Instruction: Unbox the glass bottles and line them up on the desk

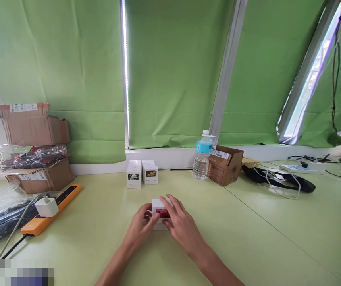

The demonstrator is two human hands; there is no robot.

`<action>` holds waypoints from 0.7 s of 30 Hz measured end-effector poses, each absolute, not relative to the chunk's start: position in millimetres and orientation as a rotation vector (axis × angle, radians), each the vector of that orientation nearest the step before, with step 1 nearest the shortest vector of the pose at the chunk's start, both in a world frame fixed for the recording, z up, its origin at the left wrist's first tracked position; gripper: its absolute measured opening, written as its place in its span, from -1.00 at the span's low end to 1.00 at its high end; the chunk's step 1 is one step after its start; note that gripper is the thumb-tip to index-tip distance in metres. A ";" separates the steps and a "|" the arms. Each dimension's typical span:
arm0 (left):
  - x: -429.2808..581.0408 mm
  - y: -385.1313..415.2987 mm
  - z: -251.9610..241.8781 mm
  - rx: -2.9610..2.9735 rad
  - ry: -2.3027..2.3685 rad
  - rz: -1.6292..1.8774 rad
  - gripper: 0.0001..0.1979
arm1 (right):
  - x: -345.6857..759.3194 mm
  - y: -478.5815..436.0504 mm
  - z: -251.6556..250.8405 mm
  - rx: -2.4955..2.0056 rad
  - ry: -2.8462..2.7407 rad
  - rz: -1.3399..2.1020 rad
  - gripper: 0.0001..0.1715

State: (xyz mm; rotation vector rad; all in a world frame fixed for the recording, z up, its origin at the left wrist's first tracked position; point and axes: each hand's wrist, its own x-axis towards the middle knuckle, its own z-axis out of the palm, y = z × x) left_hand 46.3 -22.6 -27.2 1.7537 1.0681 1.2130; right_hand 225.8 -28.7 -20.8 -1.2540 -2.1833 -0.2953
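A small white box [160, 227] with a red picture on its front sits on the table between my hands. My left hand [139, 227] grips its left side, with the thumb across the front. From the right, my right hand [182, 224] lays its fingers over the top and right side, its thumb near the lower front. Part of the box is hidden behind my fingers. Farther back stand two rows of similar white boxes; the front left one [133, 183] has a white-flower picture, the front right one [151, 179] a yellow one.
A water bottle [201, 165] and an open cardboard box [225, 169] stand at the back right. Beside them lies a black item with a white cable [295, 182]. On the left are an orange power strip [66, 198], a white charger [47, 207] and stacked cartons [33, 129].
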 end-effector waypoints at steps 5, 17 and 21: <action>35.2 -11.8 -35.2 1.499 1.201 1.352 -0.47 | 220.8 -21.3 -24.3 -1.231 -2.193 -0.330 -0.19; 18.9 13.1 -50.4 1.237 1.229 1.462 -0.37 | 202.6 89.3 -21.3 -1.231 -2.276 -0.649 -0.13; 18.2 18.0 -50.5 1.229 1.215 1.443 -0.38 | 185.4 131.8 -21.4 -1.258 -2.201 -0.672 -0.11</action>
